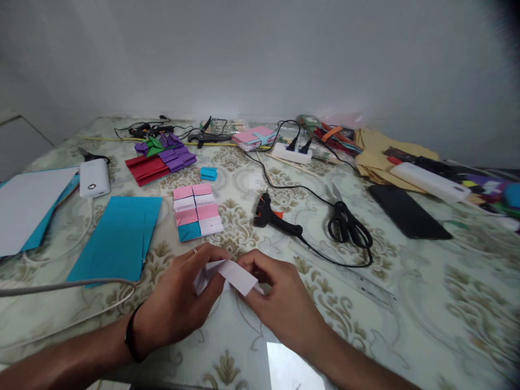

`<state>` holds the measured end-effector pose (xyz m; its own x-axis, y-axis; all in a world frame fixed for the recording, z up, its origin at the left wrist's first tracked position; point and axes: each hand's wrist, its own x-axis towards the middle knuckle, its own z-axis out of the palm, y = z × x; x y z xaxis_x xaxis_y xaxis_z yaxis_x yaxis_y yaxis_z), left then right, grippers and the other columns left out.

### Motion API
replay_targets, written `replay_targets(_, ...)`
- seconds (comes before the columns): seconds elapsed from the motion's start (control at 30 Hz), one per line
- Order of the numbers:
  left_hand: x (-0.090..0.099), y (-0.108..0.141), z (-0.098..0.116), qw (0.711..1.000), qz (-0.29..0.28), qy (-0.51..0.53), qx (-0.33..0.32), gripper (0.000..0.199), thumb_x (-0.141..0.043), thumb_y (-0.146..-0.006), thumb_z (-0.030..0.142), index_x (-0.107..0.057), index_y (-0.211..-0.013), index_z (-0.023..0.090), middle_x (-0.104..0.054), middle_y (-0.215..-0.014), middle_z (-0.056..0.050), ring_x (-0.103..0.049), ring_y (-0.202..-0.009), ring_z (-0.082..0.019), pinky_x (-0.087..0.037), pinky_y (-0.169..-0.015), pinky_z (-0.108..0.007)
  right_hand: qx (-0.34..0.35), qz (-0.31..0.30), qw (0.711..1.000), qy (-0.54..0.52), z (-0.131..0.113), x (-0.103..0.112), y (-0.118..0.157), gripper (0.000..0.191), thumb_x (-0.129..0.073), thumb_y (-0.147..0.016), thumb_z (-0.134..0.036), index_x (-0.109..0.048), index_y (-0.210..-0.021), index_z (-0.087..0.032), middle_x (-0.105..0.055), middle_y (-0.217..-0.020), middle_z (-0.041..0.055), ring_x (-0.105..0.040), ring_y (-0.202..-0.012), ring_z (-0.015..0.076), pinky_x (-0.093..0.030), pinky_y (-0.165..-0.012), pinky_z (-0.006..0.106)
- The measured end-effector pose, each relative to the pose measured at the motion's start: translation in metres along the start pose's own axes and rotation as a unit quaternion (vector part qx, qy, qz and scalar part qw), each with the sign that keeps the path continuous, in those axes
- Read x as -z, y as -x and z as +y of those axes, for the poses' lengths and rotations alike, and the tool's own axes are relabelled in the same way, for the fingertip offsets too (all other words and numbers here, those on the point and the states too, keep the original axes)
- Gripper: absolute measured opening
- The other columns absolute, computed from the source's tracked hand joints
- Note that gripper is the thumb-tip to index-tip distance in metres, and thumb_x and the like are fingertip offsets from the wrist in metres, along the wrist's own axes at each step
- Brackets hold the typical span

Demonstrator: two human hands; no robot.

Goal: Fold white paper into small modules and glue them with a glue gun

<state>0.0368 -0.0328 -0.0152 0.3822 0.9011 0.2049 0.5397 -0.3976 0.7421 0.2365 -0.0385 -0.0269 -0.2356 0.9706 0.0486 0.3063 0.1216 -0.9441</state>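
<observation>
A small folded white paper [241,277] is held between both hands near the front of the table. My left hand [182,295] has its fingers wrapped round the left part of the paper, the thumb on the near side. My right hand [280,295] pinches the right end. Just beyond them lies a block of folded pink, white and blue papers [197,212]. To its right rests a black glue gun [276,216], and farther right black-handled scissors [345,222] lie with their blades slightly apart.
Blue sheets [117,235], a white power bank [94,177] and white paper [32,206] lie left. A black phone [408,211] and a clear ruler [365,287] are right. A power strip [291,153], red and purple folded papers [148,169] and cables lie farther back.
</observation>
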Motion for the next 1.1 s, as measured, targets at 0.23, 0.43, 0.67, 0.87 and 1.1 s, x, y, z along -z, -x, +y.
replay_targets(0.23, -0.001, -0.002, -0.001, 0.998, -0.006, 0.032, 0.055, 0.019, -0.057, -0.088, 0.015, -0.066, -0.102, 0.023, -0.077, -0.092, 0.001, -0.072, -0.083, -0.018, -0.052, -0.074, -0.028, 0.047, 0.048, 0.995, 0.069, 0.0, 0.0, 0.002, 0.008, -0.063, -0.086, -0.017, -0.067, -0.091, -0.023, -0.069, -0.073, -0.0036, -0.063, -0.064, 0.0132, -0.049, -0.063, 0.024)
replay_targets(0.43, 0.002, -0.005, 0.003, 0.995, 0.001, 0.065, 0.08, 0.011, -0.054, -0.092, 0.018, -0.064, -0.093, 0.021, -0.072, -0.083, 0.0, -0.065, -0.074, -0.017, -0.049, -0.068, -0.026, 0.048, 0.04, 0.996, 0.055, 0.0, 0.0, 0.003, 0.006, -0.064, -0.091, -0.02, -0.064, -0.096, -0.023, -0.07, -0.076, -0.0029, -0.067, -0.066, 0.0138, -0.052, -0.063, 0.024)
replay_targets(0.67, 0.002, -0.005, 0.003, 0.989, 0.0, 0.094, 0.111, 0.006, -0.062, -0.092, 0.027, -0.064, -0.091, 0.021, -0.07, -0.08, 0.0, -0.062, -0.072, -0.017, -0.047, -0.062, -0.025, 0.074, 0.049, 0.994, 0.059, 0.002, 0.001, 0.004, 0.018, -0.065, -0.091, -0.017, -0.058, -0.106, -0.025, -0.071, -0.08, -0.0031, -0.068, -0.067, 0.0147, -0.056, -0.064, 0.025)
replay_targets(0.87, 0.002, -0.008, -0.007, 0.968, -0.024, 0.191, 0.16, 0.01, -0.063, -0.096, 0.032, -0.061, -0.098, 0.022, -0.067, -0.074, 0.003, -0.058, -0.065, -0.015, -0.041, -0.055, -0.023, 0.256, 0.061, 0.952, 0.155, 0.012, 0.005, 0.003, 0.03, -0.059, -0.099, -0.01, -0.057, -0.124, -0.027, -0.077, -0.109, 0.0046, -0.077, -0.097, 0.0199, -0.065, -0.084, 0.031)
replay_targets(1.1, 0.0, -0.009, -0.01, 0.981, -0.031, 0.151, 0.119, 0.017, -0.06, -0.099, 0.032, -0.073, -0.099, 0.021, -0.078, -0.09, -0.003, -0.072, -0.083, -0.02, -0.055, -0.073, -0.028, 0.275, -0.02, 0.935, 0.225, 0.012, 0.013, 0.0, 0.03, -0.054, -0.104, -0.009, -0.068, -0.129, -0.02, -0.071, -0.132, 0.0159, -0.075, -0.116, 0.0266, -0.067, -0.097, 0.042)
